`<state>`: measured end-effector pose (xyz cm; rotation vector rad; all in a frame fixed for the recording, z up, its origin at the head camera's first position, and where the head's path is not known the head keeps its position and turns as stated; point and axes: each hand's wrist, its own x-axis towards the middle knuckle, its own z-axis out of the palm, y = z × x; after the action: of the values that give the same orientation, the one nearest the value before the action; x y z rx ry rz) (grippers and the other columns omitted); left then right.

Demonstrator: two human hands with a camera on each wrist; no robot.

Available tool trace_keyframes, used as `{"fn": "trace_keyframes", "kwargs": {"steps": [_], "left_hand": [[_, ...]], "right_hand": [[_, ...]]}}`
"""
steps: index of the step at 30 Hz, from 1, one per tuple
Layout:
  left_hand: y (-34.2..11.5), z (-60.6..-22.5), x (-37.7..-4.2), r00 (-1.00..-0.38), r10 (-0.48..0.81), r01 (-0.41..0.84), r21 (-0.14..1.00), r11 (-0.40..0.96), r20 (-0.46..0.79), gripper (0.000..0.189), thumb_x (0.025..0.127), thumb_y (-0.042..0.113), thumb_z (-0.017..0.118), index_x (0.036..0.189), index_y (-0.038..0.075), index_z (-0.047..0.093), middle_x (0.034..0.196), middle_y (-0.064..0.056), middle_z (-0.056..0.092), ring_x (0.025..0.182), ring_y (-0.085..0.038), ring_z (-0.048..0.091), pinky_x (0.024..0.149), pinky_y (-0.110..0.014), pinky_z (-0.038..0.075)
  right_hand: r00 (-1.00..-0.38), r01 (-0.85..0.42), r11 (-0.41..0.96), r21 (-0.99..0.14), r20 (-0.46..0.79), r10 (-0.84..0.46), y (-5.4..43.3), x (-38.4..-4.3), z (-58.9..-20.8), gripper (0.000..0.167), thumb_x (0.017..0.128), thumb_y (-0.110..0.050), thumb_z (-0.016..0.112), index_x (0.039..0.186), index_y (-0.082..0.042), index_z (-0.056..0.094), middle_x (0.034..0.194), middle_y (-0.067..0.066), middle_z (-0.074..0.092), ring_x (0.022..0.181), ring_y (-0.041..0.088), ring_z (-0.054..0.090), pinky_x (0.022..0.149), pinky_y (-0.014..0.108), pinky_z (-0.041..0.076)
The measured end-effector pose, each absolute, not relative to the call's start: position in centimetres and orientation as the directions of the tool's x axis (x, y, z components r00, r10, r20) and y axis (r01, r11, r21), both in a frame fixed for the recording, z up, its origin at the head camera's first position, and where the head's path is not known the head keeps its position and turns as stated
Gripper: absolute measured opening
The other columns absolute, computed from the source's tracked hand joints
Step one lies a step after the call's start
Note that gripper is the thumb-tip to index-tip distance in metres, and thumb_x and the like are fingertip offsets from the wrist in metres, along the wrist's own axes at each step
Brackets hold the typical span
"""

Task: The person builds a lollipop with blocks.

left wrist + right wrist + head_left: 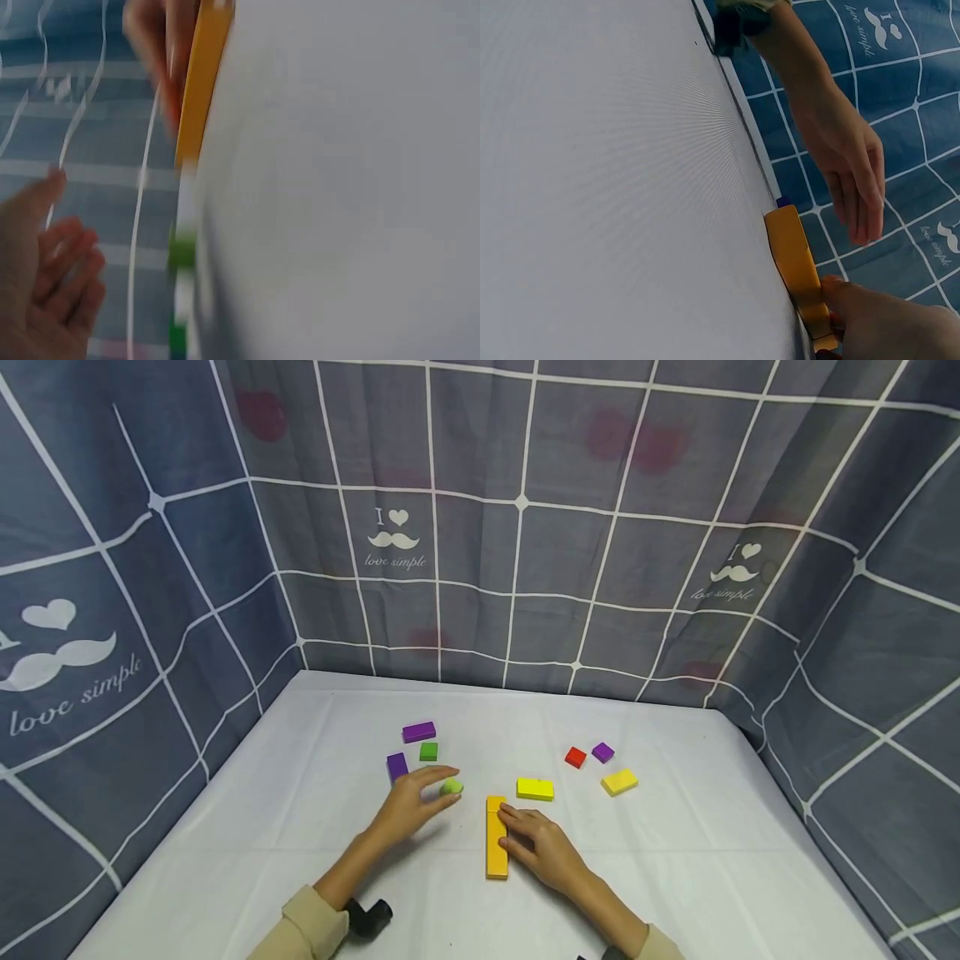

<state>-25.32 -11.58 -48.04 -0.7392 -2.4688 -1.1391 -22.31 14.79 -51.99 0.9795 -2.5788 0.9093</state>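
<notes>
My left hand [405,806] hovers over the table with fingers and thumb apart, on either side of a light green block [452,787] in the head view. Its fingers are loosely bent and empty in the left wrist view. My right hand [546,847] touches the right side of a long orange block [497,847] with thumb and fingertips. A short orange piece [496,803] sits against the far end of that block, in line with it. In the right wrist view the thumb [838,294] rests along the orange side.
Beyond my left hand lie two purple blocks [418,732] and a green block [428,752]. Yellow blocks [535,789], a red block [575,757] and a small purple one [603,752] lie to the right. A grid-patterned curtain [480,543] encloses the white table [420,893].
</notes>
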Motion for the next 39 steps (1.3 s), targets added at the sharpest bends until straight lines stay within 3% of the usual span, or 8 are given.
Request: {"fn": "trace_keyframes", "kwargs": {"steps": [12,19,31,35,39], "left_hand": [[-21.6,-49.1,-30.8,-0.869,0.325,0.494,0.623,0.606,0.372,0.058,0.069,0.029,0.081,0.118,0.005,0.063,0.122,-0.013,0.059,0.117,-0.033,0.050,0.099,-0.049,0.038],[-21.8,-49.3,-31.2,-0.862,0.418,0.499,0.630,0.596,0.287,0.073,0.065,0.031,0.083,0.126,0.002,0.056,0.129,-0.016,0.053,0.123,-0.035,0.044,0.102,-0.049,0.033],[-21.5,-49.4,-31.2,-0.865,0.421,0.493,0.613,0.617,0.272,0.065,0.066,0.024,0.084,0.121,0.002,0.060,0.123,-0.017,0.057,0.117,-0.036,0.049,0.099,-0.049,0.037],[-21.4,-49.6,-31.2,-0.860,0.398,0.509,0.588,0.629,0.319,0.062,0.063,0.027,0.085,0.116,0.003,0.064,0.116,-0.014,0.058,0.110,-0.035,0.052,0.094,-0.050,0.042],[-21.3,-50.1,-31.2,-0.859,0.368,0.512,0.576,0.637,0.357,0.057,0.060,0.030,0.087,0.107,0.005,0.069,0.105,-0.010,0.056,0.097,-0.027,0.055,0.082,-0.043,0.048]], "right_hand": [[-0.746,-0.666,0.565,-0.487,0.417,-0.519,14.9,-22.4,-52.2,0.045,0.091,-0.033,0.058,0.126,-0.006,0.057,0.132,0.001,0.052,0.117,0.017,0.050,0.095,0.038,0.044],[-0.745,-0.667,0.571,-0.478,0.431,-0.509,15.1,-22.5,-52.2,0.044,0.090,-0.033,0.059,0.126,-0.007,0.058,0.132,0.000,0.052,0.116,0.016,0.051,0.094,0.038,0.045],[-0.744,-0.668,0.564,-0.485,0.430,-0.512,15.1,-22.6,-52.3,0.044,0.090,-0.034,0.059,0.126,-0.007,0.058,0.132,-0.001,0.052,0.117,0.016,0.050,0.095,0.038,0.044],[-0.735,-0.678,0.555,-0.482,0.445,-0.511,15.0,-22.6,-52.3,0.043,0.090,-0.032,0.059,0.125,-0.007,0.058,0.131,0.001,0.053,0.116,0.017,0.051,0.095,0.038,0.044],[-0.732,-0.682,0.552,-0.480,0.449,-0.514,15.0,-22.6,-52.2,0.043,0.090,-0.032,0.059,0.125,-0.007,0.058,0.131,0.001,0.053,0.116,0.016,0.051,0.094,0.039,0.044]]}}
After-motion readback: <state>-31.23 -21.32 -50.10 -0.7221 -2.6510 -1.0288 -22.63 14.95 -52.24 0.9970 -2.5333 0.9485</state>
